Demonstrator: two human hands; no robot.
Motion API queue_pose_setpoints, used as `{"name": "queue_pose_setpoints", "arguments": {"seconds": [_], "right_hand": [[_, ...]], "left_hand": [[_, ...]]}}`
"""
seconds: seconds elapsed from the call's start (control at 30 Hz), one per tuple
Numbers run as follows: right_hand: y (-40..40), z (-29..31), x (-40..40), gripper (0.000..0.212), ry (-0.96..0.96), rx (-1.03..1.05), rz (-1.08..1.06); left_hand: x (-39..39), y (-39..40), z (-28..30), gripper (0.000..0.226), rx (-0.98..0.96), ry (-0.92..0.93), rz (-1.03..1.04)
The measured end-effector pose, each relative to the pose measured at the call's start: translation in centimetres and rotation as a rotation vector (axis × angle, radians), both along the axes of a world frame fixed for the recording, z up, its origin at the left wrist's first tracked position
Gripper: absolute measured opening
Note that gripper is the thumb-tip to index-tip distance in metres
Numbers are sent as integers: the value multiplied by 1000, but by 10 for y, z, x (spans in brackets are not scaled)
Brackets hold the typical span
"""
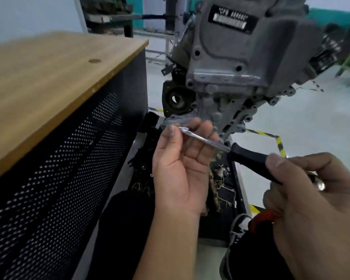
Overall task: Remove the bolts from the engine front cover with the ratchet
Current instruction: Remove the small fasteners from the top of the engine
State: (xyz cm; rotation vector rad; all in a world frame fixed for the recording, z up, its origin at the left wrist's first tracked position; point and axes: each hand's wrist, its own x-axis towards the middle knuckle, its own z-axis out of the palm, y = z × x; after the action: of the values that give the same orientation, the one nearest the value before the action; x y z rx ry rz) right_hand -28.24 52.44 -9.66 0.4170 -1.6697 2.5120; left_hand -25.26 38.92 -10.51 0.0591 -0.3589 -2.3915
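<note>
One black plate (233,19) on the upper grey engine front cover (230,57), white lettering. Top line reads roughly "CFB 666666" in quote marks (blurred, so the letters and digits are uncertain). Below it a pale strip, maybe a second line or barcode, not legible. No other readable text, brand or number on anything else in view.
</note>
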Motion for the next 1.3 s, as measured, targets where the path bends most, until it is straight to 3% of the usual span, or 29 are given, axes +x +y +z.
{"name": "queue_pose_setpoints", "arguments": {"seconds": [0.33, 0.5, 0.67, 0.83, 0.97, 1.03, 1.1, 1.2, 1.3], "right_hand": [[1, 25, 29, 31, 120, -93, 7], [3, 29, 41, 42, 266, 35, -32], [-2, 31, 54, 38, 373, 116, -66], [-29, 39, 73, 38, 189, -25, 118], [-44, 43, 84, 39, -76, -140, 465], [-55, 46, 87, 48, -250, -139, 659], [-73, 47, 92, 39, -351, -139, 781], [-106, 48, 109, 27, -308, -68, 889], [-144, 55, 131, 25, -254, -37, 976]], "left_hand": [[39, 7, 42, 13, -34, 77, 53], [61, 4, 54, 12, -138, 57, 124], [82, -7, 64, 16, -264, 35, 201], [100, -21, 74, 10, -365, 67, 219], [119, -40, 86, 8, -485, 38, 209], [128, -57, 98, 7, -608, -74, 218], [138, -79, 116, 8, -741, -271, 252], [161, -117, 145, 4, -851, -601, 329], [187, -164, 164, 17, -940, -900, 449]]}}
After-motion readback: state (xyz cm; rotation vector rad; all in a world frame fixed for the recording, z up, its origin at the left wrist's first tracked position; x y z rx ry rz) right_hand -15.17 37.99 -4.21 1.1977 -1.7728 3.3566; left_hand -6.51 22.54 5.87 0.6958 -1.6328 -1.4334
